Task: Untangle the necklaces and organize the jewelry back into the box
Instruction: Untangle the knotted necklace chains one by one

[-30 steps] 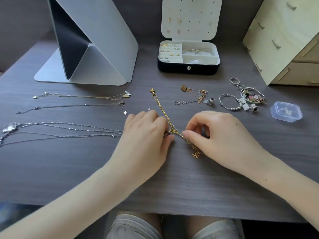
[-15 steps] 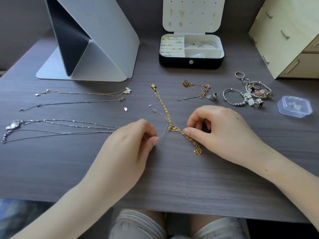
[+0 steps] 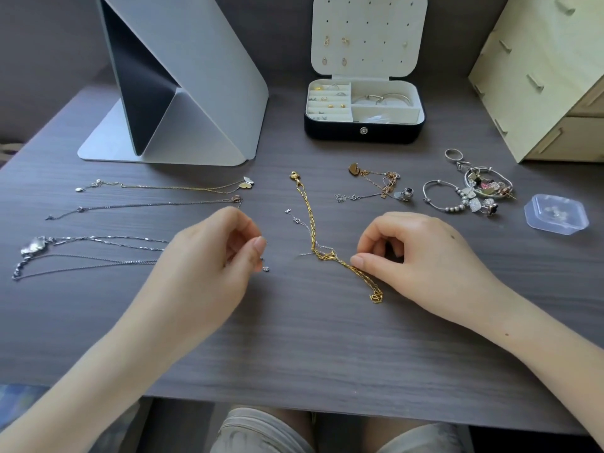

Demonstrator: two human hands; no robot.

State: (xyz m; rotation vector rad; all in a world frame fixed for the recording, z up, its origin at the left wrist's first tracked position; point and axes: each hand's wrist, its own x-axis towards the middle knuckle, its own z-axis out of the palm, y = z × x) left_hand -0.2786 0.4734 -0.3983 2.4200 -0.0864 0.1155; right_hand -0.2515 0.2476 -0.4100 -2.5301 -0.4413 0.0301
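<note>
Between both hands, on the grey wood-grain table, the gold chain lies knotted with a silver chain.
Right hand pinches the gold chain beside the knot; left hand pinches the silver chain's charm end. Beyond the hands stands the open box; straightened necklaces lie outside the left hand.

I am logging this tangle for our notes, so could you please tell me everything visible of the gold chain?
The gold chain is a shiny, metal-looking strand of small links, lying slack on the table. It runs diagonally from a rounded clasp at its far end to a bunched near end. Midway it knots where a thin silver chain tangles with it. The right hand pinches it just past the knot.
</note>
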